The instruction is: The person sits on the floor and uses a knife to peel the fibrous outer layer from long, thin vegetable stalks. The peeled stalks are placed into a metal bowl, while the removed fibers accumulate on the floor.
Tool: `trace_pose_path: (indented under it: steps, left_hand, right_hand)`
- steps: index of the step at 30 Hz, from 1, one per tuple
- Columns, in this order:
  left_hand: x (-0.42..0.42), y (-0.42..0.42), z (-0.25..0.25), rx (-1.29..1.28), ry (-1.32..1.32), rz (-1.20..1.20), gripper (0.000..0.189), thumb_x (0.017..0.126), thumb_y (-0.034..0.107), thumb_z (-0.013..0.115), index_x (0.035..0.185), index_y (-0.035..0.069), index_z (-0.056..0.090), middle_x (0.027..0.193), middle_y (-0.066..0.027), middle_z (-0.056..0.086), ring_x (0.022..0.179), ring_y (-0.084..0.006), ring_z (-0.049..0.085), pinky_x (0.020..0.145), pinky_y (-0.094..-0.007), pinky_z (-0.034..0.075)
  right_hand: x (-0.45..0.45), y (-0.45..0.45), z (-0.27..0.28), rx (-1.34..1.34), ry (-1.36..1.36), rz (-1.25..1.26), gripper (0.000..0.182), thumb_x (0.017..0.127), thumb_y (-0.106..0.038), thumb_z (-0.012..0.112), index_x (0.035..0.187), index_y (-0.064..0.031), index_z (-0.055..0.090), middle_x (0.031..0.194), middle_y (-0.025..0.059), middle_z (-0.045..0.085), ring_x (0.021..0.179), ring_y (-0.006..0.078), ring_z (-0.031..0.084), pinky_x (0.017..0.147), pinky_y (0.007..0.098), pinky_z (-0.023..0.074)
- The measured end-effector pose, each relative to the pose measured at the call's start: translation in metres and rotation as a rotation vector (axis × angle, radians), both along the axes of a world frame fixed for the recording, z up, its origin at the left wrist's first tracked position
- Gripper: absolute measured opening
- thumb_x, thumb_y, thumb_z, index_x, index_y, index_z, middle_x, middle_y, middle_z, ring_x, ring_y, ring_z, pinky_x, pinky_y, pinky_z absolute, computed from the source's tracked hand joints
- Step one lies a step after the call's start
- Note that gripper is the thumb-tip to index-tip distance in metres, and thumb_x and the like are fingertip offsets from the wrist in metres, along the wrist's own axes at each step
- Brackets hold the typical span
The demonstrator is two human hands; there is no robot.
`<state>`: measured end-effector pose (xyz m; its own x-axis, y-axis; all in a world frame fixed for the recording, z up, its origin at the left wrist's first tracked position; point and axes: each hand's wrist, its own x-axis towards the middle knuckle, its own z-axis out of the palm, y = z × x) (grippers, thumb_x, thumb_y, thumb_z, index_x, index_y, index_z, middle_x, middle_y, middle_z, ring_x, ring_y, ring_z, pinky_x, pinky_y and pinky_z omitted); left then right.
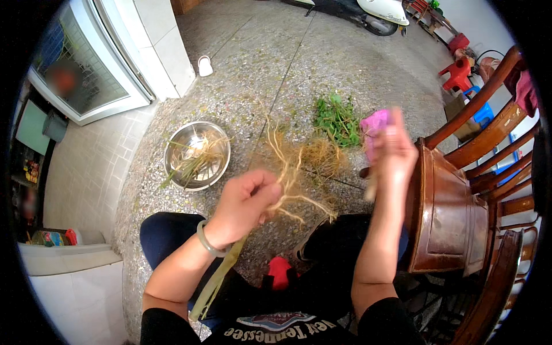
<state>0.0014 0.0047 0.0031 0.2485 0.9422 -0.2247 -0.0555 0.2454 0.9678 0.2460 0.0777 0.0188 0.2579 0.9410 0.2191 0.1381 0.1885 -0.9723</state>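
My left hand (248, 202), with a bangle at its wrist, grips a plant by the top of its branching pale roots (282, 181); its green stalk (217, 278) hangs down towards my lap. My right hand (392, 146) is raised at the right and blurred by motion, its fingers closed around a thing with a pale brown part showing below; what it is cannot be told. A pink bag or cloth (374, 125) lies just behind that hand. On the floor are a heap of fine brown roots (325, 157) and green leafy stems (336, 116). A steel bowl (227, 170) holds pale roots and stalks.
Close on my right stands a brown wooden chair (448, 215). A glass door (86, 64) and tiled wall (164, 56) are at the left, near a small white container (205, 67). A scooter (375, 21) stands at the back; red (459, 74) and blue (483, 113) plastic stools are at the right.
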Motion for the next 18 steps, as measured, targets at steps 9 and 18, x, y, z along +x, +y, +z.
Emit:
trace_pose_path:
  steps: [9,18]
  left_hand:
    - [0.001,0.000,-0.019,0.206,0.265,0.023,0.024,0.087,0.010,0.057,0.108,-0.003,0.056,0.079,-0.0032,0.060,0.064,-0.0075,0.053,0.055,-0.0213,0.044]
    - [-0.002,0.004,-0.017,0.448,0.345,-0.065,0.023,0.083,0.005,0.056,0.106,0.001,0.058,0.089,-0.0134,0.061,0.077,-0.0227,0.058,0.070,-0.0299,0.046]
  right_hand:
    - [-0.023,-0.038,-0.003,-0.339,0.379,0.893,0.063,0.086,-0.018,0.058,0.139,-0.0041,0.027,0.063,0.0039,0.051,0.046,0.0081,0.043,0.044,0.0201,0.0355]
    - [-0.042,-0.037,-0.020,-0.582,0.289,0.895,0.049,0.090,-0.008,0.050,0.136,-0.0110,0.036,0.066,-0.0002,0.051,0.051,0.0051,0.042,0.045,0.0190,0.0335]
